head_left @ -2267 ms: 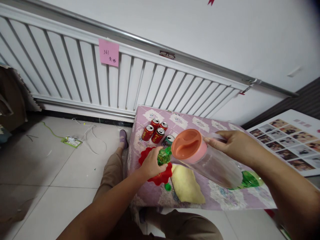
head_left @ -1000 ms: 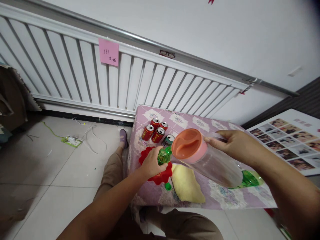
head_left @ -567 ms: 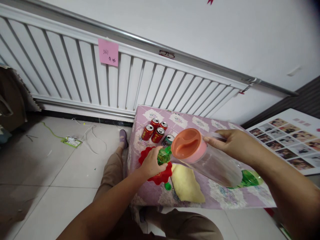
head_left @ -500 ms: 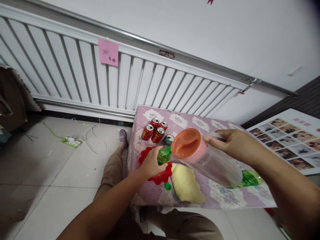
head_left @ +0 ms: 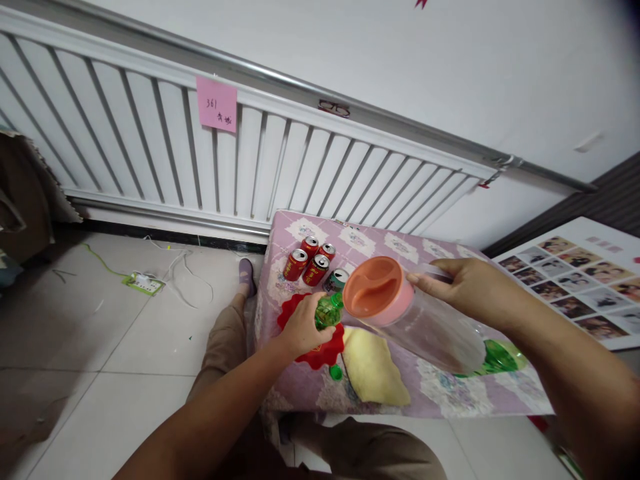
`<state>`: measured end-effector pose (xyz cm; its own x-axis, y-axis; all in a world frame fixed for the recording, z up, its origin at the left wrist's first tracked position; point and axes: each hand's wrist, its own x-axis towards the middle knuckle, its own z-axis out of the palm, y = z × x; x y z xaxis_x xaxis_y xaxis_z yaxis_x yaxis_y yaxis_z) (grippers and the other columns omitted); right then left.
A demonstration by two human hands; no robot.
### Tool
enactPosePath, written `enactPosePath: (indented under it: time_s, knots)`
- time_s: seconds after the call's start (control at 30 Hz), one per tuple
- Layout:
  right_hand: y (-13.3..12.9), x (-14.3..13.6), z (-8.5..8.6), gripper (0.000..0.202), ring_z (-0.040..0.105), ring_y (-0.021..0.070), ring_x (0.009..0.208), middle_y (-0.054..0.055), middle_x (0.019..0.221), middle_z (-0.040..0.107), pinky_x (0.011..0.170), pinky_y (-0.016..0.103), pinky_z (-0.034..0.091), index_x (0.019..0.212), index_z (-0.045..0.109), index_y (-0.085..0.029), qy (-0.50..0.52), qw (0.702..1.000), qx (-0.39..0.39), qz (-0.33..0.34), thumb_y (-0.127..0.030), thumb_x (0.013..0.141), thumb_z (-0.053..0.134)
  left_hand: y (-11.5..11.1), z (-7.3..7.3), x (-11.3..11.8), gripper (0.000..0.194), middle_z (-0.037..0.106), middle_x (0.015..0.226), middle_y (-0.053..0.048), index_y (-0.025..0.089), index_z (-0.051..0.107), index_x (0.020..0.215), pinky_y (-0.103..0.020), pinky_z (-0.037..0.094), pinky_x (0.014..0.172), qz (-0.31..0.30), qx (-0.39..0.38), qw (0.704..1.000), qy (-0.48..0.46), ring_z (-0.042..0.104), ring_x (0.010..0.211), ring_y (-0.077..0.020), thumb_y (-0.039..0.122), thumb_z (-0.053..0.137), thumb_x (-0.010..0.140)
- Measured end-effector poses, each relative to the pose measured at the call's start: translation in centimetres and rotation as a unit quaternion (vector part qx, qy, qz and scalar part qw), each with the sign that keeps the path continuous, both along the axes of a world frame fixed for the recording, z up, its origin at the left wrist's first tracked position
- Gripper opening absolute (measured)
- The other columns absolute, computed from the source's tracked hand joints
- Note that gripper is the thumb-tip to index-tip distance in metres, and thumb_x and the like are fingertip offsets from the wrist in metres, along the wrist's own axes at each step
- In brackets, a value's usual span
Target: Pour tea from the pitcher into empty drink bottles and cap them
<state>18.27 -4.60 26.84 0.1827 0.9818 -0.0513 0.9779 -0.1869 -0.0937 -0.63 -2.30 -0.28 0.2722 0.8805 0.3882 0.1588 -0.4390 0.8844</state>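
My right hand (head_left: 457, 287) is closed round the handle of a clear plastic pitcher (head_left: 435, 333) with an orange-pink lid (head_left: 373, 290). The pitcher is tilted, its lid end towards the left. Just left of the lid, my left hand (head_left: 306, 327) grips a green plastic bottle (head_left: 329, 312) near its open neck. The lid's edge is over or beside the bottle mouth; I cannot tell whether they touch. Beneath my left hand lies a red scalloped mat (head_left: 320, 353). A green cap (head_left: 336, 372) and a folded yellow cloth (head_left: 375, 367) lie close by on the table.
Several red cans (head_left: 316, 269) and a green can (head_left: 337, 280) stand on the table (head_left: 400, 248) behind the bottle. Another green bottle (head_left: 503, 357) lies behind the pitcher's base. A white radiator (head_left: 300, 160) runs along the wall. On the floor sits a power strip (head_left: 144, 283) with cables.
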Motion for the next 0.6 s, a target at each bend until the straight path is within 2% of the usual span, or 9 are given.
enactPosePath:
  time_s: [0.33, 0.6]
  knots:
    - [0.21, 0.11, -0.02, 0.067, 0.055, 0.0207, 0.061, 0.004, 0.061, 0.063, 0.059, 0.033, 0.039, 0.067, 0.062, -0.022, 0.003, 1.000, 0.007, 0.008, -0.087, 0.061, 0.049, 0.06, -0.22, 0.09, 0.074, 0.055, 0.132, -0.014, 0.019, 0.041, 0.135, -0.047, 0.043, 0.108, 0.001, 0.002, 1.000, 0.007, 0.053, 0.124, -0.0295, 0.020, 0.074, 0.069]
    - [0.20, 0.11, -0.01, 0.065, 0.053, 0.0196, 0.059, 0.003, 0.058, 0.060, 0.058, 0.033, 0.038, 0.063, 0.059, -0.022, -0.008, 1.000, 0.004, 0.011, -0.086, 0.062, 0.046, -0.01, -0.11, 0.05, 0.074, 0.055, 0.132, -0.014, 0.020, 0.041, 0.135, -0.048, 0.043, 0.109, 0.001, 0.000, 1.000, 0.002, 0.053, 0.124, -0.0303, 0.019, 0.075, 0.069]
